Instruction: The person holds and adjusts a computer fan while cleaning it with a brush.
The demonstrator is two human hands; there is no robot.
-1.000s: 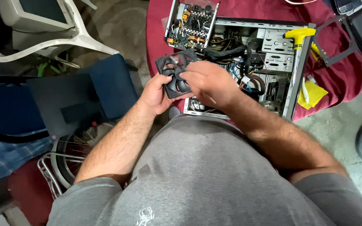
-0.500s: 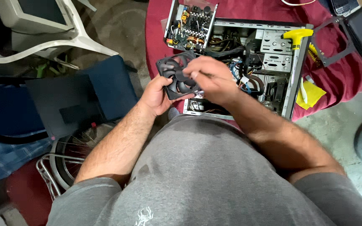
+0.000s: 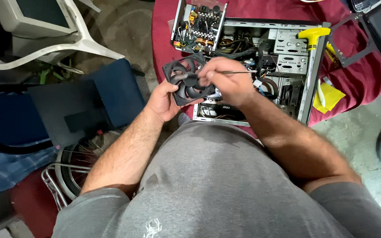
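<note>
Raised slightly, one black fan (image 3: 187,79), left hand (image 3: 163,100) gripping it, right hand (image 3: 225,81) pinching its cable

One fan (image 3: 186,79) (black), two hands.

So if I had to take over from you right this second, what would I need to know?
Left hand: holds the black case fan by its lower left edge, tilted up in front of the chest.
Right hand: pinches a thin dark tool, apparently its tip, at the fan's hub; what it does there is too blurred to tell.
Things: the open computer case lies on the red cloth, a bare circuit board at its top left, a yellow-handled tool on its right side.
Done: the fan is out of the case and in hand.
Left: the fan is not yet set down or refitted.
</note>
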